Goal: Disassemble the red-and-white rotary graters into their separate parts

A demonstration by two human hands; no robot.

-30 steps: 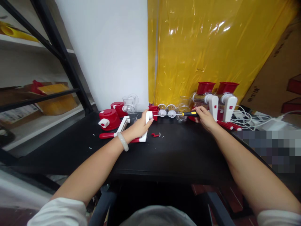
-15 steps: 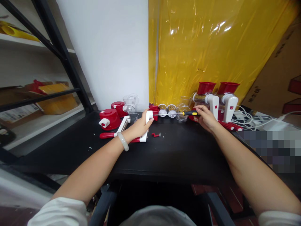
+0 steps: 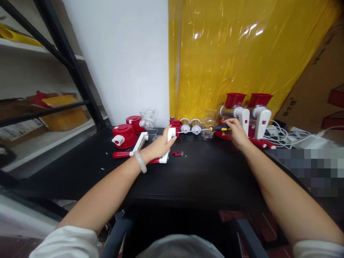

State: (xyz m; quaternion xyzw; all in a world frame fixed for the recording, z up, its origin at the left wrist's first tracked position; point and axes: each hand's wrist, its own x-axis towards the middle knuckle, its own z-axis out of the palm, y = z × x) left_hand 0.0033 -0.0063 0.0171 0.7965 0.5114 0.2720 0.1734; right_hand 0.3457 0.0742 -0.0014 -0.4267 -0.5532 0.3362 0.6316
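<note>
My left hand (image 3: 162, 144) is closed around a white crank handle (image 3: 165, 158) with a red grip, its upper end turned to the right. In my right hand (image 3: 237, 133) is a screwdriver (image 3: 215, 128) with a black and yellow handle, held level by the fingers. The screwdriver's tip meets the white end of the crank; whether a screw sits there is too small to make out. Below the shaft lie a small red part (image 3: 176, 154) and several tiny screws (image 3: 182, 153). A second crank handle (image 3: 139, 144), white with a red grip, rests left of my left hand.
Red grater bases (image 3: 125, 136) and clear plastic housings (image 3: 147, 118) stand at the back left. Grater drums (image 3: 195, 125) line the table's (image 3: 204, 175) rear edge. Two assembled rotary graters (image 3: 259, 114) stand at right, beside white cables (image 3: 279, 138). A shelf rack (image 3: 61, 50) is at left.
My right hand and the screwdriver handle have shifted slightly right, and more of the handle shows. The left hand keeps its hold on the crank; the view has moved a little.
</note>
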